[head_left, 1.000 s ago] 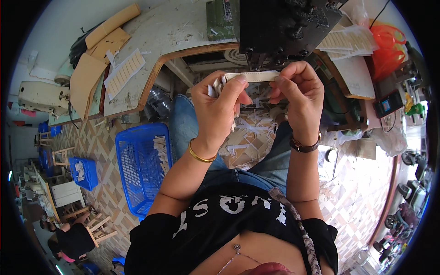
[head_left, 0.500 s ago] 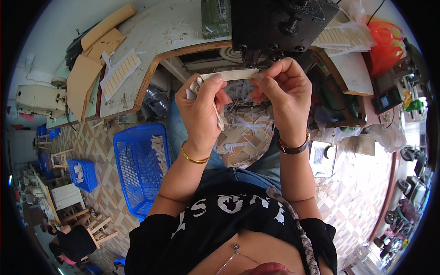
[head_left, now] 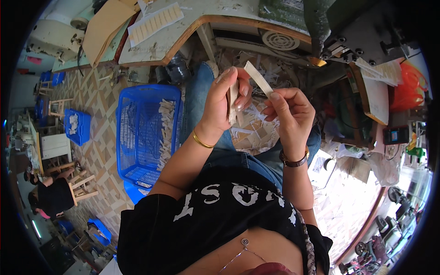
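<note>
Cream-coloured flat narrow strip (head_left: 259, 79): lower end pinched between thumb and fingers of the right hand (head_left: 291, 112), upper end slanting up toward the left. Upper end lies just beside the fingertips of the left hand (head_left: 219, 95); contact there cannot be told. Left hand is closed around a small bundle of similar cream strips (head_left: 233, 104), held roughly upright. Both hands are raised over the lap, in front of the counter with a worn whitish top and wooden edge (head_left: 158, 51).

Left of the legs: blue rectangular plastic mesh basket (head_left: 134, 137) on the tiled floor, a heap of pale strips (head_left: 166, 130) along its right side. Upper right: dark metal machine (head_left: 366, 39), apart from the right hand. On the counter, upper left: white paper sheet bearing a row of cream strips (head_left: 156, 25).
</note>
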Tool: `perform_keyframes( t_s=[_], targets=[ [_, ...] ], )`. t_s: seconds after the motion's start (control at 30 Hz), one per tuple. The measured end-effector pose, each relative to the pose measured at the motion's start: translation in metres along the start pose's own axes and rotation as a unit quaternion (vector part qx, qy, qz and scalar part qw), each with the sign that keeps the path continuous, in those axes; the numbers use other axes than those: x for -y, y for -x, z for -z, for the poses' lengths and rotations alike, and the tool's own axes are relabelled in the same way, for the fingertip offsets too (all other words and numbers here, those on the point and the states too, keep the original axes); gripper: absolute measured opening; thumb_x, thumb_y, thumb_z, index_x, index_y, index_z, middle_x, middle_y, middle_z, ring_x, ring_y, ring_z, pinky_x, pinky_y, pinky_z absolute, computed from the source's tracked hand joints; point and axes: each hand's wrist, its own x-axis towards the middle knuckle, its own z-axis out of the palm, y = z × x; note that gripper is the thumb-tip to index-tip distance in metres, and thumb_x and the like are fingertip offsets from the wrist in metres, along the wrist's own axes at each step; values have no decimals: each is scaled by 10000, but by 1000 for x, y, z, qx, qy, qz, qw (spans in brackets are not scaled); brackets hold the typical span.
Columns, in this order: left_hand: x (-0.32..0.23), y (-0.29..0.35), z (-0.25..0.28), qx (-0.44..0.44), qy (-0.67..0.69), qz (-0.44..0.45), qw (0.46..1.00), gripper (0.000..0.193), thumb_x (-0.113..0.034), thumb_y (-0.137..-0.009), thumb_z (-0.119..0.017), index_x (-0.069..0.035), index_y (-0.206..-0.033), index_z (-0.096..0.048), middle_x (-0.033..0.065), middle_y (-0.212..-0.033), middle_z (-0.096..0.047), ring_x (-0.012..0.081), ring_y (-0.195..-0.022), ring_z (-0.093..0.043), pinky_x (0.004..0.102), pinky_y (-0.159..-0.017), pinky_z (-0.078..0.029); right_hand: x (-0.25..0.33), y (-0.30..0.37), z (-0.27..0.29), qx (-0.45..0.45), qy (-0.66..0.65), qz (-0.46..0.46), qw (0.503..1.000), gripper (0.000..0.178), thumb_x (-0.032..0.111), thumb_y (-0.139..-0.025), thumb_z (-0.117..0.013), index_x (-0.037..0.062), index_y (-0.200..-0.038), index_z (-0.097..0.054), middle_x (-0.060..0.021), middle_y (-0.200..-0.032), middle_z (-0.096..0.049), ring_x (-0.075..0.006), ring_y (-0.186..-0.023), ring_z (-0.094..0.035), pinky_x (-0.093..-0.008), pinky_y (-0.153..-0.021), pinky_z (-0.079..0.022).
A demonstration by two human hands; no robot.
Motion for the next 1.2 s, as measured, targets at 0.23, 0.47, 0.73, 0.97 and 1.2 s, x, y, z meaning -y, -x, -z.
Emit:
perform_keyframes(
  t_s=[0.23,0.47,0.73,0.97,1.2],
  targets=[
    [-5,20,21,-108,142,-13,984,276,-306,-926,-460,-63,-991,-573,7,-744,-518,127,-621,-456,262,-571,-406,-15,12,-24,25,52,-16,998,82,53,-838,-581,-26,-820,-574,-67,-680,-624,-72,-558,-578,-177,-493,-455],
    [-14,45,45,-191,8,-46,981,344,-329,-928,-449,-46,-1103,-536,71,-950,-604,159,-863,-579,306,-765,-488,-40,19,-58,61,76,-72,993,98,71,-835,-583,-23,-809,-575,-63,-651,-618,-71,-542,-580,-172,-479,-450],
    [-17,64,67,-202,52,-81,975,419,-361,-922,-442,-22,-1166,-467,137,-1115,-569,237,-1010,-558,373,-892,-463,-85,25,-77,77,-11,-168,983,118,98,-860,-538,-20,-854,-543,-109,-686,-626,-97,-503,-562,-194,-418,-433],
    [-22,77,85,-220,89,-130,963,403,-347,-920,-451,-27,-1164,-472,152,-1125,-552,257,-1079,-525,391,-935,-441,-88,30,-88,81,49,-95,991,110,63,-867,-523,-34,-913,-547,-104,-754,-624,-97,-553,-572,-200,-446,-467],
    [-36,66,83,-245,101,-120,957,349,-340,-887,-524,-64,-1102,-510,72,-1053,-593,169,-886,-561,321,-774,-499,-77,24,-42,128,-71,-71,987,111,102,-873,-554,-6,-853,-570,-31,-666,-553,-59,-472,-481,-179,-406,-400]
  ],
)
